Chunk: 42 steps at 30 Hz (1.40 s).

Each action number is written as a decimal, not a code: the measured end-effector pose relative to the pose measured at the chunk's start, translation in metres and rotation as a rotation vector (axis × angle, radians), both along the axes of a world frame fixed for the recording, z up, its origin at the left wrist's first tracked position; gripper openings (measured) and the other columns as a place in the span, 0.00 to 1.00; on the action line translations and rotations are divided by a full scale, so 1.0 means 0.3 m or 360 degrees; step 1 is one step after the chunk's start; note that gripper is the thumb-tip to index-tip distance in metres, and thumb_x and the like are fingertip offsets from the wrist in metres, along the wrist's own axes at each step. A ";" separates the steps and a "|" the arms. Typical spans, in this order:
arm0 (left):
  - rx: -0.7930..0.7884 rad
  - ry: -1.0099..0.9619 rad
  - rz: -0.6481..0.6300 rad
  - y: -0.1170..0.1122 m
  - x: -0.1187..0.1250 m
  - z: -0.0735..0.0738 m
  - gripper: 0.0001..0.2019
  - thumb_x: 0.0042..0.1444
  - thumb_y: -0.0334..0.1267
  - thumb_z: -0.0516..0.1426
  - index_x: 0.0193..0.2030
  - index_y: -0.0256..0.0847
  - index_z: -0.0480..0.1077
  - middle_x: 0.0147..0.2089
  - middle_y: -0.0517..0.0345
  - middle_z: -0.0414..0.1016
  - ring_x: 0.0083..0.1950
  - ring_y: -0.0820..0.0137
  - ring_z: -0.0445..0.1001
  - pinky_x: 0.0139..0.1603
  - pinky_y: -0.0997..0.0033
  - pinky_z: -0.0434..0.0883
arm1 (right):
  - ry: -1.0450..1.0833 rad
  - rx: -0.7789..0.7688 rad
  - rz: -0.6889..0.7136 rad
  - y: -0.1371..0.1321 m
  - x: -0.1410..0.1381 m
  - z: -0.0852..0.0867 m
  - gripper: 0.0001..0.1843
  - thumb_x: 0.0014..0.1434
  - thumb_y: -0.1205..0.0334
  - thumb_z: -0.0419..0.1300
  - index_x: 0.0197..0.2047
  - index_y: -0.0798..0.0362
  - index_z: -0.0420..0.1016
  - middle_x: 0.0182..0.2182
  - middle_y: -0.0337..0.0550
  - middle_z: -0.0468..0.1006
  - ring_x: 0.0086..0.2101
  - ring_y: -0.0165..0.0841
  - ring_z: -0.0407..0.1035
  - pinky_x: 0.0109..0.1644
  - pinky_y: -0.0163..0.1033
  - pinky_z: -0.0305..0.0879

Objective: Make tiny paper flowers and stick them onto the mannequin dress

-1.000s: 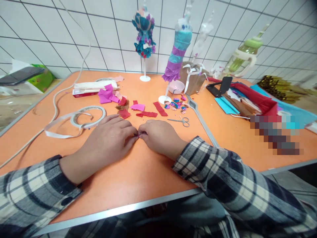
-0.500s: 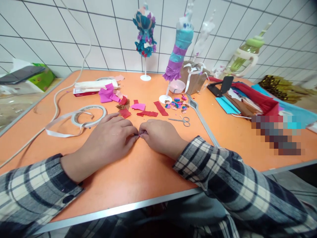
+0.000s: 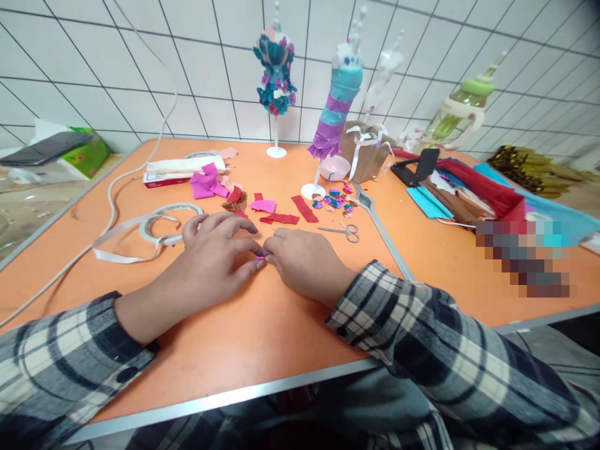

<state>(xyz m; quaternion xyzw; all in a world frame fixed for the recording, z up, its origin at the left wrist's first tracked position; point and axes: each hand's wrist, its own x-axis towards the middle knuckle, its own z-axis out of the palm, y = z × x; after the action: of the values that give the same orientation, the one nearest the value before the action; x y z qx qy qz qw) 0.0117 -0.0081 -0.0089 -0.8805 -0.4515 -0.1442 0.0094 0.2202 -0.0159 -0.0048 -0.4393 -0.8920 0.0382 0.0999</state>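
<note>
Between my two hands, just above the orange tabletop, is a small piece of pink crepe paper (image 3: pixel 259 257), mostly covered by fingertips. My right hand (image 3: pixel 307 262) is closed in a pinch on its right end. The thumb and forefinger of my left hand (image 3: pixel 215 256) meet at its left side, while the other fingers are loosely spread. Beyond my hands lie red paper strips (image 3: pixel 304 209), a larger pink paper scrap (image 3: pixel 263 205) and small scissors (image 3: pixel 344 232).
A roll of white double-sided tape (image 3: pixel 154 234) lies beside my left hand. Dressed mini mannequins (image 3: pixel 338 103) stand at the back, near a pink bowl (image 3: pixel 335 167) and small multicoloured paper pieces (image 3: pixel 335 201). Folded coloured paper (image 3: pixel 487 187) and a phone stand (image 3: pixel 419 167) are at right.
My left thumb and forefinger have parted slightly and its other fingers have lifted and spread, showing more of the pink paper. My right hand still pinches in nearly the same place.
</note>
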 end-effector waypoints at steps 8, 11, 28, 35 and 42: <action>0.0023 -0.0015 -0.0042 -0.010 0.010 0.012 0.10 0.62 0.45 0.58 0.36 0.49 0.82 0.53 0.49 0.79 0.61 0.44 0.69 0.65 0.23 0.50 | -0.0037 -0.0048 -0.0008 -0.008 -0.011 0.002 0.14 0.73 0.63 0.52 0.52 0.55 0.78 0.43 0.48 0.80 0.40 0.39 0.75 0.35 0.40 0.61; 0.0014 -0.0021 -0.0064 -0.012 0.010 0.014 0.10 0.61 0.47 0.60 0.36 0.48 0.82 0.51 0.49 0.79 0.59 0.43 0.71 0.64 0.21 0.50 | -0.0071 -0.0069 -0.0027 -0.013 -0.014 0.005 0.14 0.73 0.61 0.53 0.53 0.55 0.78 0.43 0.49 0.81 0.39 0.39 0.76 0.34 0.40 0.60; -0.0131 -0.0455 0.0047 0.017 -0.027 0.027 0.12 0.60 0.47 0.58 0.32 0.47 0.80 0.43 0.52 0.78 0.50 0.53 0.74 0.55 0.48 0.68 | 0.0292 -0.0013 -0.0611 0.088 0.187 0.095 0.12 0.67 0.61 0.56 0.42 0.52 0.82 0.41 0.45 0.84 0.40 0.36 0.74 0.39 0.39 0.58; -0.0461 -0.0838 0.0285 0.026 -0.029 0.036 0.14 0.54 0.52 0.61 0.32 0.46 0.79 0.42 0.53 0.80 0.49 0.54 0.76 0.56 0.52 0.69 | -0.0078 -0.0362 -0.0991 0.163 0.354 0.084 0.12 0.63 0.56 0.59 0.32 0.52 0.80 0.34 0.46 0.83 0.34 0.37 0.73 0.34 0.39 0.55; -0.0482 -0.0862 0.0312 0.031 -0.032 0.028 0.15 0.54 0.55 0.61 0.31 0.46 0.80 0.42 0.52 0.80 0.47 0.54 0.77 0.55 0.52 0.69 | -0.0262 -0.0378 -0.1074 0.177 0.320 0.042 0.11 0.61 0.60 0.59 0.38 0.51 0.83 0.38 0.50 0.84 0.38 0.41 0.76 0.32 0.40 0.53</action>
<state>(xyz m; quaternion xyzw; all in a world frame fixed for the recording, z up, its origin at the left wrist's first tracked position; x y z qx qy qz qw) 0.0021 0.0011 -0.0006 -0.7538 -0.5366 -0.3029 -0.2284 0.3161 0.0374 0.0076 -0.7190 -0.6912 0.0708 -0.0170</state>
